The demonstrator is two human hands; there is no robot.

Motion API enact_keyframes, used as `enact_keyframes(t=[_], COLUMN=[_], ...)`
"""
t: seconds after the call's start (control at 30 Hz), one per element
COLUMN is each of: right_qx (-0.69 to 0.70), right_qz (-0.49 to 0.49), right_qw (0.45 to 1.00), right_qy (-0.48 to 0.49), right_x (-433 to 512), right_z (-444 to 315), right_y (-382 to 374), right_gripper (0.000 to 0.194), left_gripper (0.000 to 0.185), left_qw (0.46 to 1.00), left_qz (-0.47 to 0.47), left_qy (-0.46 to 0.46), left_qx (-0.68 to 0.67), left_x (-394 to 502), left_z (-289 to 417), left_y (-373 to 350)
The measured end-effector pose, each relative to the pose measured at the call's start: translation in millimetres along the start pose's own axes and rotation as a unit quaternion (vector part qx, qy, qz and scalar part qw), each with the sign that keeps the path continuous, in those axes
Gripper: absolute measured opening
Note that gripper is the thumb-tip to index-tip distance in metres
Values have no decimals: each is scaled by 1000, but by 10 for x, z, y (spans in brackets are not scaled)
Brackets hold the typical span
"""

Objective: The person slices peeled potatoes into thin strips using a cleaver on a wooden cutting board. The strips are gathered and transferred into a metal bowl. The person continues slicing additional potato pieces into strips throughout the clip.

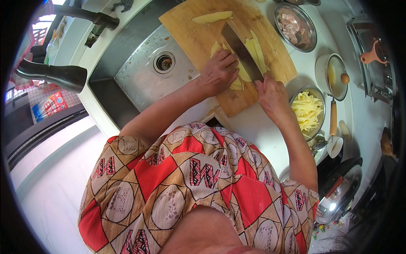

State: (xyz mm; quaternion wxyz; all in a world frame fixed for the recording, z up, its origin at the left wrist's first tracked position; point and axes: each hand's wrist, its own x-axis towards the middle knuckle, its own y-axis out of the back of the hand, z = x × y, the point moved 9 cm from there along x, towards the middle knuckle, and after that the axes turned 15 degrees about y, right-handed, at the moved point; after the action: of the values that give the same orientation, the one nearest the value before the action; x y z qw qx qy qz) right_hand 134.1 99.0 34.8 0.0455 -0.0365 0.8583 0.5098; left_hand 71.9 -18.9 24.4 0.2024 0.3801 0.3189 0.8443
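A wooden cutting board [190, 35] lies partly over the sink. In my right hand [272, 95] is a cleaver [242, 52], gripped at the handle end, its dark blade slanting across the board. My left hand [221, 72] presses with bent fingers on pale yellow potato slices [243, 73] just left of the blade. Cut potato strips [254, 50] lie along the blade's right side. Near the board's far edge rests a separate potato piece [212, 17]. The handle is mostly hidden in my right hand.
Left of the board is a steel sink [142, 82] with a faucet [98, 22]. On the right stand a metal bowl of potato shreds [306, 111], a bowl of raw meat [291, 28] and a lidded saucepan [333, 76]. A wok with a lid [339, 197] sits nearer me.
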Motion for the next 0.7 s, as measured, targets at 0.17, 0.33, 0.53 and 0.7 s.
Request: enact_keyframes(t=[0.17,0.33,0.53,0.7], right_qx=[-20,-38,19,110], right_qz=[7,-40,-20,78], right_qw=[998,997,1000,989], right_qy=[63,55,14,-68], right_x=[37,177,344,249], right_z=[-20,-2,158,393], right_y=[-9,-95,-126,-21], right_gripper=[21,20,24,29], left_gripper=[11,7,11,16], left_qw=[1000,1000,1000,1000], left_qz=[16,4,-2,8], left_qy=[-7,-11,-9,10], left_qx=[-13,-10,-15,-18], left_x=[-12,-15,17,11], left_z=[11,31,23,-16], left_y=[12,-10,-15,-36])
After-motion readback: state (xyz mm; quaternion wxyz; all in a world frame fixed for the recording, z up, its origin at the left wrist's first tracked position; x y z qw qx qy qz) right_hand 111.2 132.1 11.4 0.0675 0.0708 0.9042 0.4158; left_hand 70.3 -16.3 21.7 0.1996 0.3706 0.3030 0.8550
